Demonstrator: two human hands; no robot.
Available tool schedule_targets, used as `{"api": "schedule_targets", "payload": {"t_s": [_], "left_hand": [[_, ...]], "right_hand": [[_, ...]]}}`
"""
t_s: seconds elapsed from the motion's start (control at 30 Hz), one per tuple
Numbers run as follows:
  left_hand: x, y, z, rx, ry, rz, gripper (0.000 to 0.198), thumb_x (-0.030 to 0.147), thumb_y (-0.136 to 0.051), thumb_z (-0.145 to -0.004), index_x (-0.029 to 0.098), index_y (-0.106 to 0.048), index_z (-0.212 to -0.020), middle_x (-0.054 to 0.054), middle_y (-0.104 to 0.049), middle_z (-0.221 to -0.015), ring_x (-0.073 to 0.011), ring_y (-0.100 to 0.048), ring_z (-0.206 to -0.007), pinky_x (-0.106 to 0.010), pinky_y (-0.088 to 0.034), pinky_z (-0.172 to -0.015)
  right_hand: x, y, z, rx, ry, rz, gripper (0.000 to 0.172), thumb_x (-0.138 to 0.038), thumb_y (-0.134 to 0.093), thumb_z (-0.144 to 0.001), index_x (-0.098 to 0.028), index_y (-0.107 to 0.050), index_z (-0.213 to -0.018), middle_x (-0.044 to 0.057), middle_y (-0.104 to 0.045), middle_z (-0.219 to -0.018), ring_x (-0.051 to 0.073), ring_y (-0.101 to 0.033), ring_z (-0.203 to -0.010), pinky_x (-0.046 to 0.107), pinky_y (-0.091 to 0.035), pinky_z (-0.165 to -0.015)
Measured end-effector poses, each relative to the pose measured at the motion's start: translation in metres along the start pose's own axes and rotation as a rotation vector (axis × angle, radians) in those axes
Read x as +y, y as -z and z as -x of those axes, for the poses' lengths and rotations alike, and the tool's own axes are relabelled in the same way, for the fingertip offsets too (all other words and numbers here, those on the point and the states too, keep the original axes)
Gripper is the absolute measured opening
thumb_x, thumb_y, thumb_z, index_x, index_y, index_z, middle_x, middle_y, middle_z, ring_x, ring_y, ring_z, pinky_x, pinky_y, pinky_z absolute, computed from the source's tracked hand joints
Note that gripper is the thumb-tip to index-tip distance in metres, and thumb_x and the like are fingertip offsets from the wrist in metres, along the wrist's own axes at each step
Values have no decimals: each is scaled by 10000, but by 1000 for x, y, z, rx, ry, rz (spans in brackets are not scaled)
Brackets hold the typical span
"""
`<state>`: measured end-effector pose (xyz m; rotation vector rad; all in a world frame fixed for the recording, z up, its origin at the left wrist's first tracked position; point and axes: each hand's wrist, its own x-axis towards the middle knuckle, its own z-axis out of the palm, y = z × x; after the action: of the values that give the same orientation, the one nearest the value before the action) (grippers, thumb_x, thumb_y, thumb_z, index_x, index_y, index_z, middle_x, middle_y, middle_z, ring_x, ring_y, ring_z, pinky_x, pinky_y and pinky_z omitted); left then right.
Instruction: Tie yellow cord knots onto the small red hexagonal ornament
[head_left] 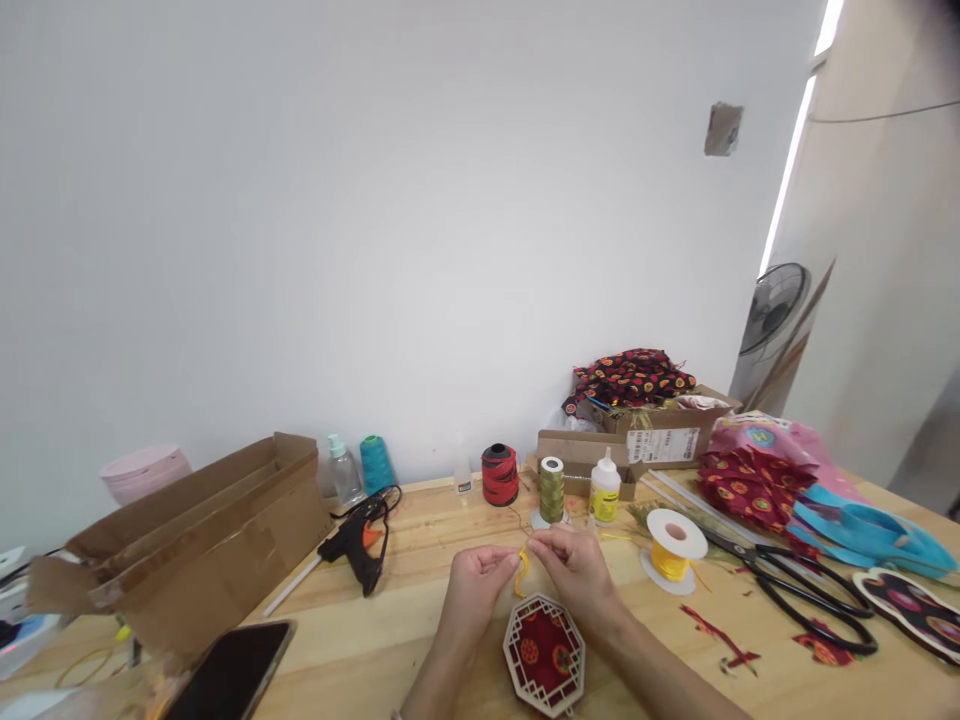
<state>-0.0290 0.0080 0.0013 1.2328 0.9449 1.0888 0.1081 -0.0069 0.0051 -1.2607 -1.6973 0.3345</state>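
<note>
A short yellow cord (522, 574) is pinched between my two hands, its loose end hanging down. My left hand (480, 582) has thumb and forefinger closed on it from the left. From the right, my right hand (571, 565) pinches it near the top. Just below them lies an octagonal wooden frame (544, 655) with a cut-out lattice border and dark red patterned fabric inside. Behind my right hand stands a white spool of yellow cord (671, 560). A green thread spool (552, 488) and a white glue bottle (604, 490) stand beyond my hands.
To the left are a long cardboard box (217, 560), a phone (232, 672) and a black glue gun (358, 550). Large black scissors (795, 590), fabric scraps (721, 638) and blue ribbon (881, 535) lie to the right. A red thread cone (500, 476) stands near the wall.
</note>
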Motion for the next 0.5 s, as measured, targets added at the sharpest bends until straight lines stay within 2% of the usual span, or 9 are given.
{"api": "schedule_targets", "payload": {"t_s": [0.17, 0.33, 0.43, 0.5], "left_hand": [[3, 1, 1, 14, 7, 3, 238, 303, -650, -517, 84, -648, -612, -25, -633, -492, -141, -548, -503, -239, -409, -529], [6, 0, 2, 24, -43, -54, 209, 281, -651, -519, 87, -653, -595, -44, -649, -553, -133, -535, -524, -228, -394, -537], [5, -1, 2, 44, -28, -1, 206, 287, -649, -521, 95, -647, -594, -22, -629, -528, -109, -511, -498, -209, -380, -515], [6, -1, 2, 47, 23, 54, 213, 299, -652, -516, 98, -635, -585, 14, -576, -448, -72, -453, -413, -179, -340, -436]], "right_hand": [[2, -2, 0, -18, -15, -106, 227, -260, -439, -737, -161, -616, -636, -1, -518, -536, 99, -445, -499, 195, -350, -467], [5, -5, 0, -3, -60, -113, 241, -273, -444, -728, -159, -614, -601, -2, -509, -524, 111, -457, -516, 204, -351, -476], [6, -6, -1, -24, -152, -294, 197, -291, -495, -688, -147, -610, -616, 5, -536, -581, 120, -483, -559, 212, -369, -507], [6, -4, -2, -64, -259, -466, 168, -290, -546, -645, -133, -594, -611, -1, -533, -585, 107, -472, -541, 204, -364, -494]]}}
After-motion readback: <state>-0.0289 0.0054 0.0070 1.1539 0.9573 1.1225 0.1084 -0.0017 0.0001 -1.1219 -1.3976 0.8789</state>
